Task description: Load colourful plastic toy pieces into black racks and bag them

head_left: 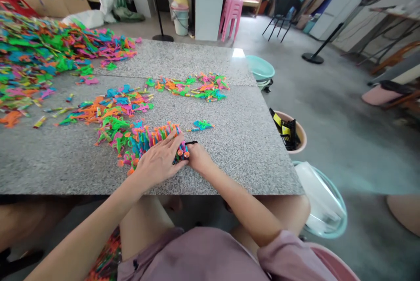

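A packed row of small bright plastic toys (152,134), in orange, green, blue and pink, lies near the table's front edge. My left hand (160,158) rests over the row's right end, its fingers across the top and its thumb on the near side, gripping the toys. Round orange suction-cup-like tips stick out by the thumb. My right hand (197,157) is closed at that same end, against a dark strip (191,143) that is mostly hidden. Most of the right fingers are hidden too. Just beyond the hands lies a loose blue and green toy (202,125).
A big heap of similar toys (49,45) covers the far left of the speckled stone table (249,150); smaller piles (193,85) lie mid-table. Beyond the right edge stand a tub with black and yellow pieces (287,130) and a basin with white plastic (320,198).
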Tool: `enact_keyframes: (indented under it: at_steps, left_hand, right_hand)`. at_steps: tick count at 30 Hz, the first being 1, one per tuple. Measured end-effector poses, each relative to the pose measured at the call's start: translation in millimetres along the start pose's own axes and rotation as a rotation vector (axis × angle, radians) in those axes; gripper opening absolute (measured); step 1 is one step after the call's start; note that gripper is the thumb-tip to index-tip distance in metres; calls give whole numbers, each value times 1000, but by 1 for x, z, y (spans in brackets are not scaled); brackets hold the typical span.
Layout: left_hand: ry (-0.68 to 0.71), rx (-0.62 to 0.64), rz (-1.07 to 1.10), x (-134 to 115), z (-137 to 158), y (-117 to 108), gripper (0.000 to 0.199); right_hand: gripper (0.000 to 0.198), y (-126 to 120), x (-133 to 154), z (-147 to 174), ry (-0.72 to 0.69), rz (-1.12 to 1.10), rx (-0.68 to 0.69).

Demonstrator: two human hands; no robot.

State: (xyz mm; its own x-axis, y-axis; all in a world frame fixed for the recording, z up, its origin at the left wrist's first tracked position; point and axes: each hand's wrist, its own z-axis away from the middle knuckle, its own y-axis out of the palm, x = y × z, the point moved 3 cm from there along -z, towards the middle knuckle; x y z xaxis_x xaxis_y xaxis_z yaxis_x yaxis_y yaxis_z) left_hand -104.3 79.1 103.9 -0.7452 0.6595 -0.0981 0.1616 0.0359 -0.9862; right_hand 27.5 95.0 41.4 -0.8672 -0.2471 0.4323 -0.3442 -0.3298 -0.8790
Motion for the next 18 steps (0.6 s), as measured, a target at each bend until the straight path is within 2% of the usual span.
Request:
enact_keyframes:
  at_steps: [4,6,8,10,13,15,18]
  left_hand:
    - [57,-4,-45,-4,-4,-3,43]
    - [52,-30,-58,-7,-6,-4,37]
    - [33,-63,-76,-10,-7,-3,33]
    - [7,-96,-103,-10,-7,-1,29]
    - [17,-118,-113,-6,-2,1,29]
    - [50,-121,-79,-2,2,2,29]
    - [88,-109,-11,5,7,3,25]
  right_hand:
    - [33,-14,-19,-11,-27,-103,67]
    - [35,-27,-30,-28,75,-148,-35]
    - [32,-36,-36,-46,224,-133,-206]
    - [36,-35,-36,-60,300,-57,-277]
    - [31,-25,-43,-62,290,43,-263]
    - [31,-24,-62,-50,333,47,-242]
    - [30,-35,-95,-33,401,-5,-147]
